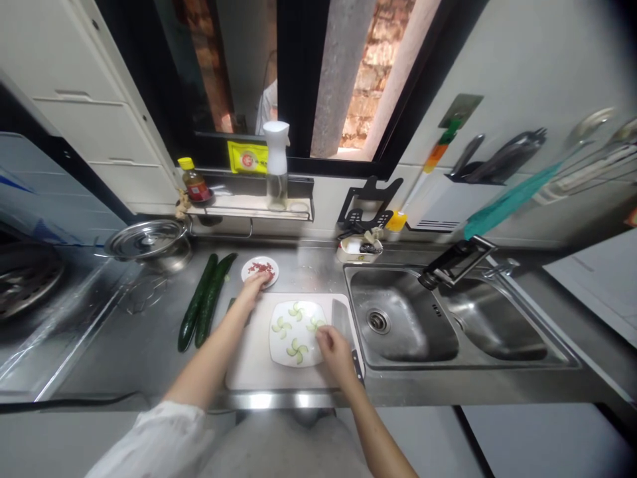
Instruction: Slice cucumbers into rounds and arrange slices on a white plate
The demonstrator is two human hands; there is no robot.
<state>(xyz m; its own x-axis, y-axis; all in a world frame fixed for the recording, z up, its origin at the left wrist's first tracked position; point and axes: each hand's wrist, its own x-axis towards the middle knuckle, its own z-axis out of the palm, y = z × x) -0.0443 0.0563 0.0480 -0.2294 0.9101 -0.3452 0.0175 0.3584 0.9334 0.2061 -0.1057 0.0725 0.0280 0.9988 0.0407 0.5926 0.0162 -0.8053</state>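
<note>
My left hand (256, 287) reaches over the rim of a small round white plate (245, 273), its fingertips together at the small red pieces (261, 267) that look like goji berries. What those fingers hold is too small to make out. A squarish white plate (297, 330) lies on a pale cutting board (249, 375), bearing several pinwheels of thin green cucumber slices (297, 350). At its right side my right hand (334, 348) is closed in a pinch beside the right-hand pinwheel (314, 323); anything in the pinch is hidden. Right of the plate lies a kitchen knife (342, 318).
Two whole cucumbers (200, 309) lie left of the board, near a lidded steel pot (154, 242). On the right is a double steel sink (403, 318) with a faucet (455, 262). Behind, a shelf (243, 206) carries a spray bottle (277, 162) and a sauce bottle (196, 182).
</note>
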